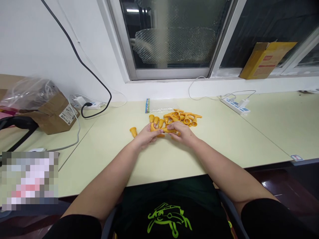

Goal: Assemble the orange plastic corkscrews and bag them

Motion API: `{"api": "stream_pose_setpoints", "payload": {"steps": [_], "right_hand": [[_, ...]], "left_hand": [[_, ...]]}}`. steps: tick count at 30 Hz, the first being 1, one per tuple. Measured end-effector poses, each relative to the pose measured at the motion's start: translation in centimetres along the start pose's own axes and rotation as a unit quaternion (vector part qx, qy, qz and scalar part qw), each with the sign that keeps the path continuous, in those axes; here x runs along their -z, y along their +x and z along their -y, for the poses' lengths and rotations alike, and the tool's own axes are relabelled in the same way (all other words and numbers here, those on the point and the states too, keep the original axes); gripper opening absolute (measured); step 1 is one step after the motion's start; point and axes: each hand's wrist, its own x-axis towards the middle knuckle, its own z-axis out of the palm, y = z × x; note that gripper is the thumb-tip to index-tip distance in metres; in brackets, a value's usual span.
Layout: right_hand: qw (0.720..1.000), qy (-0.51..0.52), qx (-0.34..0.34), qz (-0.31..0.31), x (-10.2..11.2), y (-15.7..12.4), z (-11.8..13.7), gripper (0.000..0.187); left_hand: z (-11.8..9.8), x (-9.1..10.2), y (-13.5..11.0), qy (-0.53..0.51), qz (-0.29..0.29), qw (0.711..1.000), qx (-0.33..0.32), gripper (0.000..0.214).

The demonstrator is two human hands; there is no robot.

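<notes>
My left hand [147, 136] is closed around a yellow-orange plastic piece [152, 127] with a curved handle. The fingers of my right hand [183, 133] grip another yellow plastic piece [169, 130], lying lengthwise between the two hands. The two pieces meet or nearly meet there; I cannot tell whether they are joined. Just beyond my hands lies a pile of yellow T-handled pieces with cup-shaped ends [186, 121]. Several ribbed yellow cups [151, 118] stand beside the pile, and a single yellow cup [133, 131] is left of my left hand.
A clear plastic bag [161, 105] with a coloured strip lies behind the pile. Power strips stand at right [235, 105] and left [93, 105], with cables. An open cardboard box [57, 113] sits at left. Another carton [267, 61] leans against the window.
</notes>
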Motion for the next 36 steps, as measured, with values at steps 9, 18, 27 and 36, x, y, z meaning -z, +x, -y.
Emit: {"api": "stream_pose_setpoints", "payload": {"steps": [9, 18, 27, 36], "right_hand": [[0.902, 0.294, -0.311, 0.055, -1.1, -0.1, 0.4, 0.038], [0.98, 0.158, -0.116, -0.039, -1.4, -0.2, 1.3, 0.043], [0.738, 0.418, -0.515, 0.123, -1.9, 0.6, 2.1, 0.028], [0.74, 0.464, -0.472, 0.119, 0.4, 0.6, 1.6, 0.055]], "left_hand": [[-1.3, -1.3, -1.6, 0.153, 0.036, 0.979, -0.132, 0.049], [-0.9, -0.8, -0.8, 0.161, -0.037, 0.974, -0.154, 0.047], [-0.7, -1.2, -1.5, 0.357, -0.034, 0.834, -0.419, 0.029], [-1.5, 1.2, -0.5, 0.456, -0.217, 0.749, -0.428, 0.021]]}}
